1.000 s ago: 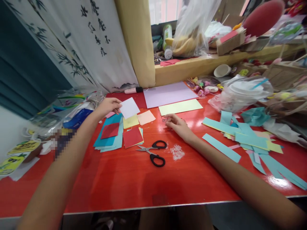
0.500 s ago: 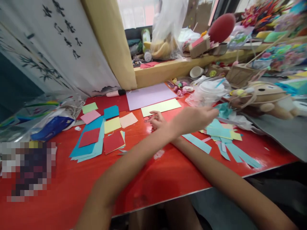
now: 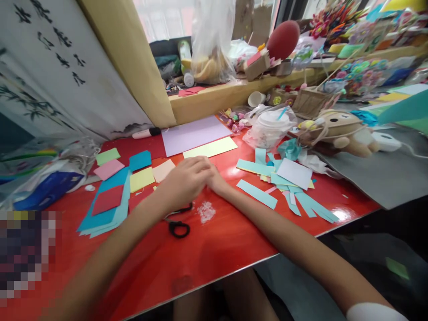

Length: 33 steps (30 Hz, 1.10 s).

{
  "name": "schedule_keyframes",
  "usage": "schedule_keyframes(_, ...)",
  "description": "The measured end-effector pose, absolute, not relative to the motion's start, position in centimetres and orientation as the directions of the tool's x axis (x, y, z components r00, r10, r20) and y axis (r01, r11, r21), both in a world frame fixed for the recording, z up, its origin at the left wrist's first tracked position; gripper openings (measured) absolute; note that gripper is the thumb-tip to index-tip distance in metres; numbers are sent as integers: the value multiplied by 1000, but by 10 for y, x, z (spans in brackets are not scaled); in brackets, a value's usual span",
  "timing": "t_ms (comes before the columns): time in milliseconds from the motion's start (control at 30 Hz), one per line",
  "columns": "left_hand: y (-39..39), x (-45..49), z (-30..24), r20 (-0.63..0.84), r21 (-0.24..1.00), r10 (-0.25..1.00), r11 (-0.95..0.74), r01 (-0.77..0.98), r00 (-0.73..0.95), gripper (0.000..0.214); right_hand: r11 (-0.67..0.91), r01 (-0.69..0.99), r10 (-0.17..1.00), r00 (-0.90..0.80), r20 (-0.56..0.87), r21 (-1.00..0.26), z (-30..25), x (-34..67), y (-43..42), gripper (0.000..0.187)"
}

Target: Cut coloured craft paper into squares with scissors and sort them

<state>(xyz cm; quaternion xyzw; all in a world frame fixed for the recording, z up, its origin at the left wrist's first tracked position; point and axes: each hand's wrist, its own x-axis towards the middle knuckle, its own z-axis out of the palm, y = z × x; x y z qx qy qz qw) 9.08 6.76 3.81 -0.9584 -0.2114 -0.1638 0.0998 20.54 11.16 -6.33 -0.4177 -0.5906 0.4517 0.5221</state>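
Left hand (image 3: pixel 187 180) covers the fingers of the right hand (image 3: pixel 216 179) over the middle of the red table (image 3: pixel 234 240), fingers bent close together; whether either holds anything, I cannot tell. Near the back edge lies a purple sheet (image 3: pixel 197 135). Toward the right end spreads a heap of blue paper strips (image 3: pixel 257 167). Scissors (image 3: pixel 179 230), partly hidden, lie nearer the front edge. A white paper square (image 3: pixel 294 173) tops the heap.

Your left grip (image 3: pixel 189 178) covers the fingers of your right grip (image 3: pixel 216 182), so you can't see what they hold; your left arm partly hides the scissors (image 3: pixel 171 228).
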Motion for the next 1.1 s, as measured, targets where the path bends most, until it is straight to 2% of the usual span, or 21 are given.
schedule_keyframes(100,52,7,31,226,-139,577,-779,612,785,27,282,136,957,-118,267,-950,-60,205,106,28)
schedule_keyframes(200,34,-64,21,136,-80,790,-593,801,598,34,338,233,939,-145,311,-912,-56,203,100,26)
schedule_keyframes(367,9,-120,13,-21,7,918,-395,918,395,44,439,364,891,-291,347,-822,-51,198,89,22)
schedule_keyframes(467,6,-115,6,-51,1,933,-356,935,355,50,486,403,845,-443,299,-776,-51,192,79,16)
schedule_keyframes(600,19,-96,-6,-101,-9,899,-428,904,425,56,543,417,774,-586,241,-729,-50,185,67,16)
schedule_keyframes(900,42,-79,-10,-146,-230,814,-580,781,562,41,638,463,705,-672,226,-615,-46,184,64,14)
schedule_keyframes(1100,47,-73,-9,-99,-309,779,-616,725,619,29,755,396,570,-790,224,-522,-35,185,57,12)
